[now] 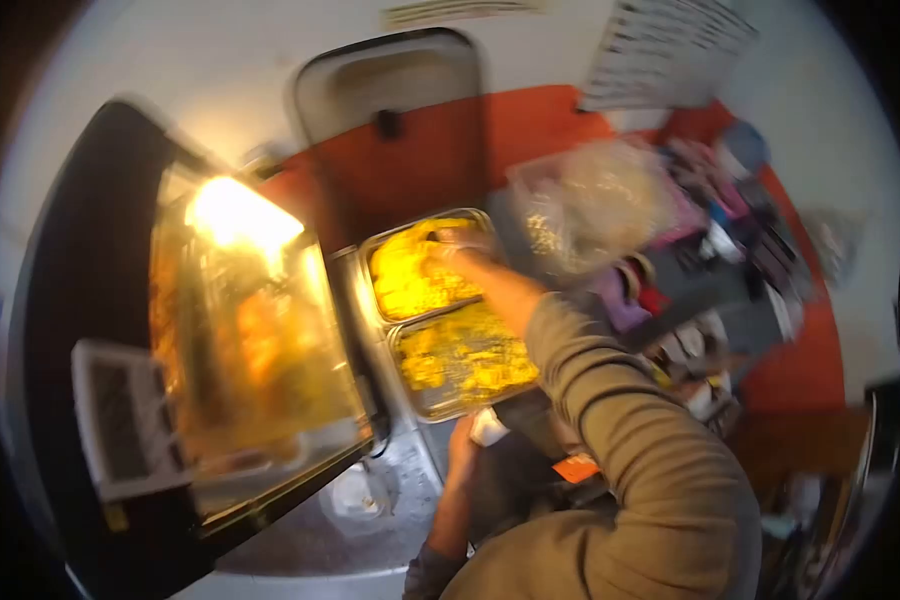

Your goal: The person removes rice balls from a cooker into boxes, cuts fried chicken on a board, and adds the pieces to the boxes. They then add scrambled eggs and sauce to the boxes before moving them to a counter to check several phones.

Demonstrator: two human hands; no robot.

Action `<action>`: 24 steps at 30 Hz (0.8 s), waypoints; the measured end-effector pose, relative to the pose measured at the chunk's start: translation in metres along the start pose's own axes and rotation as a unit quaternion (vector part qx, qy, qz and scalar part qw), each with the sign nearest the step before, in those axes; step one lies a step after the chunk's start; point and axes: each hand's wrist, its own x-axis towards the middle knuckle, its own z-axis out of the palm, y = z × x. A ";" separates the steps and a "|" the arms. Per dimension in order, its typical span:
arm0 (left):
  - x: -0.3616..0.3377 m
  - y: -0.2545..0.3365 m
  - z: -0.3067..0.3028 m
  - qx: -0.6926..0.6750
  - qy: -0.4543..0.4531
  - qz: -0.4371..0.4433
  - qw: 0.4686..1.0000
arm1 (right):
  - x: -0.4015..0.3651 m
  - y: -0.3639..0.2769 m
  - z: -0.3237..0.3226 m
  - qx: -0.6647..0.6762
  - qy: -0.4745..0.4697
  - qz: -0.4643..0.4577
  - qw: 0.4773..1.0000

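Observation:
My right hand point(465, 245) reaches into the far metal tray point(368, 290), over a heap of bright yellow food point(410, 275). Its fingers are smeared by motion, and a small dark spot shows beside them; I cannot tell what they grip. Nearer to me, a second metal tray point(420, 412) holds a thinner, patchy layer of yellow food point(475, 360). Just below that tray's front edge, my left hand point(462, 440) is closed on a white paper point(488, 428).
On the left stands a lit glass display case point(300, 400) with a white-framed panel point(125, 420). A raised lid point(390, 75) is behind the trays. To the right are a clear plastic bag point(600, 205) and cluttered small items point(710, 240).

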 end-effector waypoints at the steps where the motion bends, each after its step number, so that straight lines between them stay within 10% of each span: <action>1: 0.003 -0.011 -0.016 -0.015 -0.045 -0.007 0.999 | 0.017 0.011 0.026 0.076 -0.020 0.030 0.996; 5: -0.025 0.012 0.000 0.005 0.008 -0.070 0.998 | 0.076 0.047 0.121 0.407 0.014 0.128 0.904; 7: -0.039 0.011 -0.007 0.018 -0.016 -0.061 0.998 | -0.033 0.011 0.024 0.739 -0.011 0.104 0.665; 9: -0.052 0.009 -0.007 0.044 0.012 -0.045 0.998 | -0.088 0.030 -0.025 0.763 -0.102 0.130 0.626; 12: -0.068 0.006 -0.011 0.058 0.015 -0.036 0.998 | -0.251 0.073 -0.156 0.740 -0.134 0.120 0.648; 18: -0.103 -0.018 -0.019 0.056 0.077 -0.029 0.995 | -0.381 0.341 -0.189 0.531 -0.163 0.188 0.810; 24: -0.116 -0.044 -0.008 0.079 0.118 -0.037 0.989 | -0.412 0.470 -0.161 -0.086 -0.156 0.297 0.938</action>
